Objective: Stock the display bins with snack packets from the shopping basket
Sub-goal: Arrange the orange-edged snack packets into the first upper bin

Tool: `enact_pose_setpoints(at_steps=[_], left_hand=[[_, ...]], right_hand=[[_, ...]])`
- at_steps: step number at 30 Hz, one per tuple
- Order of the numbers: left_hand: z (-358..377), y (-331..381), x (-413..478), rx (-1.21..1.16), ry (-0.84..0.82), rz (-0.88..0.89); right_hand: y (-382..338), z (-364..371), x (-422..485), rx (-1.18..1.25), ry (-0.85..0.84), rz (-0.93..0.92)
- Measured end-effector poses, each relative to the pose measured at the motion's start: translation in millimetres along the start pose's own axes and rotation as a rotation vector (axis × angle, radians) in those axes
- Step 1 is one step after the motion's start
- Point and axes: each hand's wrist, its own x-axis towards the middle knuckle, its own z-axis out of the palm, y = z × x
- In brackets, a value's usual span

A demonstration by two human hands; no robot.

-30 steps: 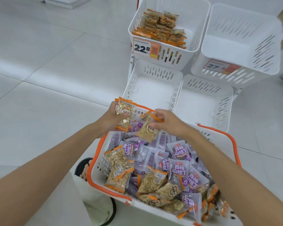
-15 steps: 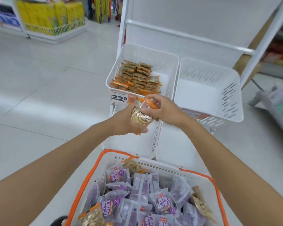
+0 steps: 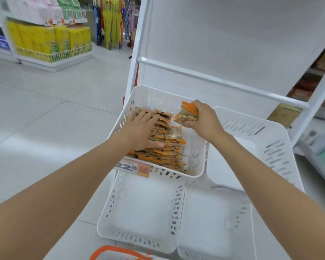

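i have my left hand [image 3: 141, 128] spread flat, pressing the packet rows [image 3: 172, 147] beneath it in the bin [image 3: 154, 94], likely to hold them tidy, while my right hand [image 3: 203, 121] just beside it pinches a few snack packets [image 3: 187, 114] over the bare gap, shopping basket [image 3: 105, 249] back by my forearms.

The left hand [image 3: 141, 128] is laid flat, fingers straight, on the stacked packets [image 3: 170, 147] in the display bin [image 3: 199, 173]. A bunch [image 3: 187, 114] of packets is gripped in the right hand [image 3: 204, 121], just right of the left fingertips. A price tag [image 3: 132, 167] is fixed beneath the left wrist; the shopping basket [image 3: 109, 249] is glimpsed below the left forearm
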Motion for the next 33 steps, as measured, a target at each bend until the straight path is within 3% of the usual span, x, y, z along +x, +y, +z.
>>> enact_pose_setpoints(at_steps=[4, 9, 10, 13, 18, 23, 30, 33], left_hand=[[22.6, -17.2, 8.7, -0.025, -0.047, -0.036], [31.0, -23.2, 9.5, -0.044, -0.006, -0.031], [30.8, -23.4, 9.8, -0.048, -0.009, -0.031], [29.6, -23.0, 10.5, -0.054, -0.015, -0.033], [30.2, -22.7, 9.1, -0.052, -0.011, -0.032], [28.4, -21.6, 9.3, -0.055, -0.015, -0.034], [20.2, -17.3, 6.9, -0.091, -0.001, -0.042], [9.9, -5.6, -5.0, -0.156, 0.081, -0.015]], right_hand=[[15.9, 54.3, 24.8, -0.215, -0.206, -0.031], [14.3, 26.1, 37.1, 0.365, -0.801, 0.256], [14.5, 24.1, 36.1, 0.424, -0.804, 0.255], [17.4, 40.3, 36.2, 0.285, -0.539, 0.201], [21.8, 39.5, 35.0, 0.495, -0.745, 0.26], [22.0, 60.4, 32.2, 0.183, -0.469, 0.152], [16.6, 60.7, 22.4, 0.168, -0.407, 0.156], [2.5, 47.7, -3.8, 0.158, -0.276, 0.108]])
